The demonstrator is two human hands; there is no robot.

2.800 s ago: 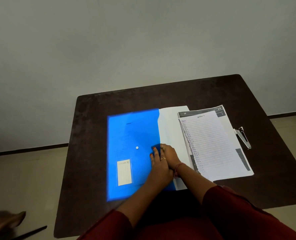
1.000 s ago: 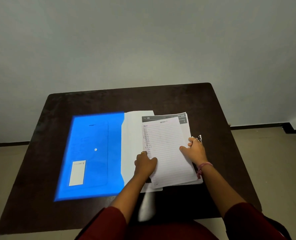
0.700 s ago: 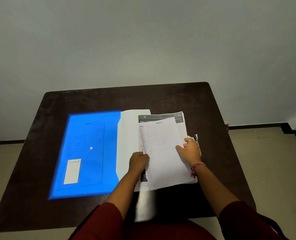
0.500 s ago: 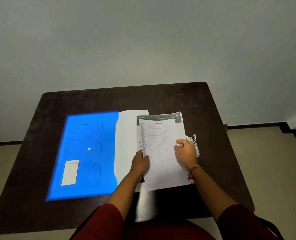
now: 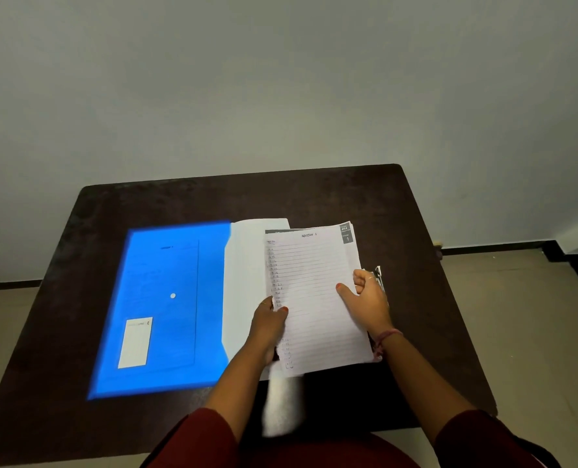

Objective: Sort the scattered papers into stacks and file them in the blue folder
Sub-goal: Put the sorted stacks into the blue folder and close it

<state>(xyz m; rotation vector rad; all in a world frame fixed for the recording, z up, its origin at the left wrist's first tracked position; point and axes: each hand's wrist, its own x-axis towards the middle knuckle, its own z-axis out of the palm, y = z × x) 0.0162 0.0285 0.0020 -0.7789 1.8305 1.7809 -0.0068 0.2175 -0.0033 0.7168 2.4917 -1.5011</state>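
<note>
The blue folder (image 5: 165, 309) lies flat on the left half of the dark table, with its white flap (image 5: 243, 282) spread out to the right. A stack of lined papers (image 5: 314, 292) rests partly over that flap. My left hand (image 5: 269, 327) grips the stack's left edge, thumb on top. My right hand (image 5: 368, 298) holds the stack's right edge, thumb pressed on the top sheet. A grey-headed printed sheet (image 5: 347, 233) peeks out beneath the stack at the top right.
A metal stapler (image 5: 378, 273) lies just behind my right hand, mostly hidden. The dark table (image 5: 280, 201) ends close to my body and at the right. A white wall stands behind it, and tiled floor shows on both sides.
My hands left the folder and took hold of the paper stack on the right. Over the last second the stack has shifted left and squared up over the folder's flap.
</note>
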